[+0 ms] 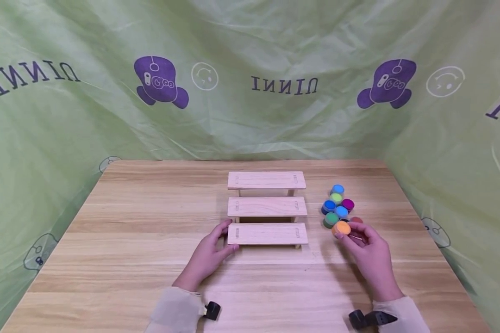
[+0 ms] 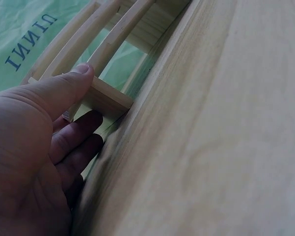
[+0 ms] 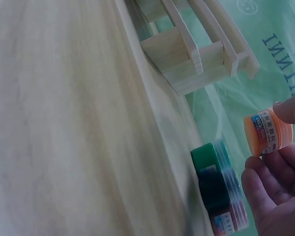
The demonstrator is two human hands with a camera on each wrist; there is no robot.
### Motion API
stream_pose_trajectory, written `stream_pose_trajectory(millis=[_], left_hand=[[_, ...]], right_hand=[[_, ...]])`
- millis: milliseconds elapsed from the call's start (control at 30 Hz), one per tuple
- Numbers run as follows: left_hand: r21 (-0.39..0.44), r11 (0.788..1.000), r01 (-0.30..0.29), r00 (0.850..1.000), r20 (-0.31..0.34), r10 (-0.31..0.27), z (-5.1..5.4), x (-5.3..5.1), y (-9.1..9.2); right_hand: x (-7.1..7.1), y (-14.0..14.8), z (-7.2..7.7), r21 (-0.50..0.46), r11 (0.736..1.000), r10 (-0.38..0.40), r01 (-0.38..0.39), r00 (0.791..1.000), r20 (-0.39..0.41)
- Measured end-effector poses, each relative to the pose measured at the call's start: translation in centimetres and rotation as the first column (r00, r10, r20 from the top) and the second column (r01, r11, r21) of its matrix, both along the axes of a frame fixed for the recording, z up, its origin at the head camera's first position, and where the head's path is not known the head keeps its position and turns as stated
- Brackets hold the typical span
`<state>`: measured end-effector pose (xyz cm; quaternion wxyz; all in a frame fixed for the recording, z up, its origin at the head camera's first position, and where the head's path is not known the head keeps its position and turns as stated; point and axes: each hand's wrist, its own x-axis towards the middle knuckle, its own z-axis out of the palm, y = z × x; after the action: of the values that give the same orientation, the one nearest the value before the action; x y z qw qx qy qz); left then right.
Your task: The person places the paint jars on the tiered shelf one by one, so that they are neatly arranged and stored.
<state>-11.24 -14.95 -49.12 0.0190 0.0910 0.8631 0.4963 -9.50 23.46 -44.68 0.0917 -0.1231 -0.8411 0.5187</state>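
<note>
A three-tier wooden stand (image 1: 267, 233) stands mid-table, its tiers stepping up toward the back. My left hand (image 1: 206, 259) grips the left end of the lowest tier; in the left wrist view the thumb of that hand (image 2: 24, 142) lies on the board's edge, fingers beside the end panel. Right of the stand, my right hand (image 1: 372, 259) pinches an orange paint pot (image 1: 341, 228) between thumb and fingers. The right wrist view shows the orange pot (image 3: 268, 132) held above the table by the right hand (image 3: 280, 191), near a green pot (image 3: 206, 158).
Several small pots are grouped right of the stand, among them a dark blue pot (image 1: 328, 206), a magenta pot (image 1: 347, 205) and a light blue pot (image 1: 337, 189). The wooden table (image 1: 150, 222) meets a green printed curtain (image 1: 250, 125) at the back and sides.
</note>
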Motion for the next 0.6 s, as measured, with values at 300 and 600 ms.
stream_pose_trajectory(millis=[300,600], left_hand=[[0.01,1.0,0.003,1.0,-0.003,-0.003,0.1,0.0,0.0],[0.013,1.0,0.019,1.0,-0.01,-0.019,0.0,0.0,0.0]], right_hand=[[-0.4,-1.1,1.0,0.009,1.0,0.022,-0.022,0.999,-0.04],[-0.6,-2.2,1.6,-0.024,0.999,0.045,-0.047,0.997,-0.056]])
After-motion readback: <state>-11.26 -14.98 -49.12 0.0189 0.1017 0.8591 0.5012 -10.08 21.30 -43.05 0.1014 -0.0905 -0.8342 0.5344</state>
